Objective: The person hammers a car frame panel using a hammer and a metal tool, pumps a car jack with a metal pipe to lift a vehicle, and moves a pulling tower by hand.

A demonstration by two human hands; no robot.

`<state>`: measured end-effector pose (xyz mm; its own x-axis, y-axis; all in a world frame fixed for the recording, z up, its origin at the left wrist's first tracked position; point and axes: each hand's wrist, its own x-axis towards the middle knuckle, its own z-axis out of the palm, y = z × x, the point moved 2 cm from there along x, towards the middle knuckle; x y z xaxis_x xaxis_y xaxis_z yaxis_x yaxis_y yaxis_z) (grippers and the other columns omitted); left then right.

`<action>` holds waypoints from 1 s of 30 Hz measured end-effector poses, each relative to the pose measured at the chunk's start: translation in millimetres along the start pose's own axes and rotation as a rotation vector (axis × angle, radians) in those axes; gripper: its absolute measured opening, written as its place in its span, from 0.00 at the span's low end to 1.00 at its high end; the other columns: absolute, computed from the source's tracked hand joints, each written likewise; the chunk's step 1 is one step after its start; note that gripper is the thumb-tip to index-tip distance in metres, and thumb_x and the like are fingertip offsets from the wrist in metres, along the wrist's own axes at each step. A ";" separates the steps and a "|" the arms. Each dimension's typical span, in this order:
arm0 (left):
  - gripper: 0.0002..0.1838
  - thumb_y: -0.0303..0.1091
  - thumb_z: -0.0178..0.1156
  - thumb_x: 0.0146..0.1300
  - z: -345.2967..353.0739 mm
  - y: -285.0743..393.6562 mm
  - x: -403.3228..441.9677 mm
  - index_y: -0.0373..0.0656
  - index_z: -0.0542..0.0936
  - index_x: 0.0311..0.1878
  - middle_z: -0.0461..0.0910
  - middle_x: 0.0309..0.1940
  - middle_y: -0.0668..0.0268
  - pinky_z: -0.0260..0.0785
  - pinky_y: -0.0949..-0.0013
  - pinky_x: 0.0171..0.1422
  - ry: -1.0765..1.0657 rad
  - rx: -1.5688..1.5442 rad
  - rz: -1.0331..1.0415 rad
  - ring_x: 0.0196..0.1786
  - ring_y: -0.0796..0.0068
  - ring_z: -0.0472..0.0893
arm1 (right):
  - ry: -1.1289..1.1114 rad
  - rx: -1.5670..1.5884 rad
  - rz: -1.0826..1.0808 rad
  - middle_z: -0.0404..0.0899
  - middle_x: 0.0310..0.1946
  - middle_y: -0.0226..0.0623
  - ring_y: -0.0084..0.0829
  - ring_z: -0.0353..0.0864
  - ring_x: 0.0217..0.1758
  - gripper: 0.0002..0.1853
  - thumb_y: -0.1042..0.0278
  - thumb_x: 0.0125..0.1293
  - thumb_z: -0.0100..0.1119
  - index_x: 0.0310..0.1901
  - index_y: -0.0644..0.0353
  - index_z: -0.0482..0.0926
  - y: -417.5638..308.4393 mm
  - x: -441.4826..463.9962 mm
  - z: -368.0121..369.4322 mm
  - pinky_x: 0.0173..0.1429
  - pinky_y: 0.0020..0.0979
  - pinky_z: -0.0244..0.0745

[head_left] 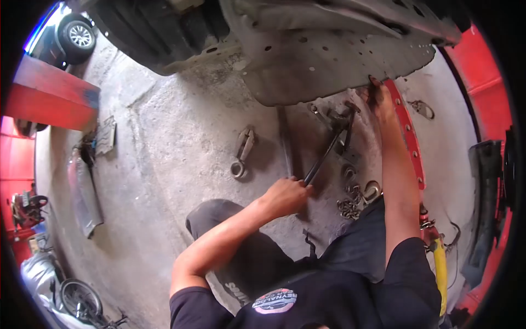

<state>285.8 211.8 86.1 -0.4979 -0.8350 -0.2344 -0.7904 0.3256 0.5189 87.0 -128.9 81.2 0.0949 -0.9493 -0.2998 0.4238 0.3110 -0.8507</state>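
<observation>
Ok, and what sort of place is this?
Probably a car body workshop: a perforated metal panel in front, a chain on the concrete floor, and a car wheel at upper left.

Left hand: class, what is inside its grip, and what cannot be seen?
The left hand holds a dark tool handle, which runs out toward the metal panel. The gripped section itself is covered.

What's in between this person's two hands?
In the head view, a dark-handled tool slants from the left hand toward the right hand, with metal hardware beside it.

Wide head view, forward and down.
</observation>
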 end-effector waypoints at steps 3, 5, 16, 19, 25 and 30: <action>0.18 0.37 0.62 0.63 0.8 -18.3 -30.9 0.42 0.79 0.55 0.84 0.39 0.54 0.75 0.49 0.50 -0.081 -0.193 -0.112 0.48 0.49 0.83 | -0.164 -0.163 0.028 0.77 0.34 0.33 0.30 0.75 0.31 0.16 0.61 0.76 0.49 0.58 0.58 0.73 1.7 35.2 -21.9 0.34 0.32 0.69; 0.19 0.40 0.63 0.64 -13.3 -27.6 -43.1 0.40 0.78 0.55 0.84 0.41 0.52 0.74 0.47 0.51 -0.050 -0.270 -0.043 0.48 0.46 0.82 | -0.189 -0.244 -0.001 0.78 0.36 0.34 0.30 0.76 0.32 0.18 0.57 0.77 0.48 0.58 0.60 0.73 -0.1 29.1 -23.1 0.35 0.32 0.69; 0.21 0.41 0.60 0.68 -20.2 -42.2 -50.7 0.38 0.77 0.59 0.83 0.45 0.48 0.73 0.49 0.53 -0.142 -0.261 -0.053 0.50 0.46 0.81 | 0.227 -1.600 -0.071 0.78 0.58 0.59 0.53 0.78 0.64 0.42 0.30 0.68 0.47 0.65 0.67 0.70 114.8 -28.1 -132.2 0.65 0.51 0.72; 0.22 0.41 0.61 0.68 -17.1 -38.2 -43.6 0.38 0.77 0.60 0.83 0.46 0.48 0.73 0.49 0.54 -0.138 -0.288 -0.045 0.51 0.45 0.81 | 0.026 -1.577 0.016 0.77 0.60 0.58 0.52 0.77 0.65 0.44 0.33 0.69 0.50 0.73 0.62 0.60 160.0 -63.7 -122.0 0.66 0.51 0.71; 0.23 0.40 0.61 0.66 -3.9 -28.6 -35.6 0.39 0.77 0.61 0.83 0.50 0.48 0.74 0.49 0.56 -0.201 -0.306 -0.037 0.53 0.46 0.81 | 0.336 -1.611 0.230 0.59 0.75 0.47 0.57 0.51 0.80 0.37 0.51 0.71 0.51 0.77 0.57 0.54 199.4 -86.9 -107.0 0.66 0.82 0.52; 0.23 0.40 0.61 0.66 -0.6 -14.0 -13.0 0.39 0.77 0.61 0.83 0.49 0.47 0.73 0.50 0.56 -0.213 -0.334 -0.019 0.53 0.45 0.81 | 0.351 -1.670 0.001 0.56 0.77 0.43 0.58 0.44 0.81 0.30 0.63 0.68 0.49 0.72 0.56 0.65 237.2 -120.1 -107.7 0.69 0.81 0.49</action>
<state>303.6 217.8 82.3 -0.5750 -0.7172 -0.3936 -0.6579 0.1193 0.7436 79.0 63.9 -131.1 -0.1907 -0.9651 -0.1798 -0.9318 0.2355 -0.2761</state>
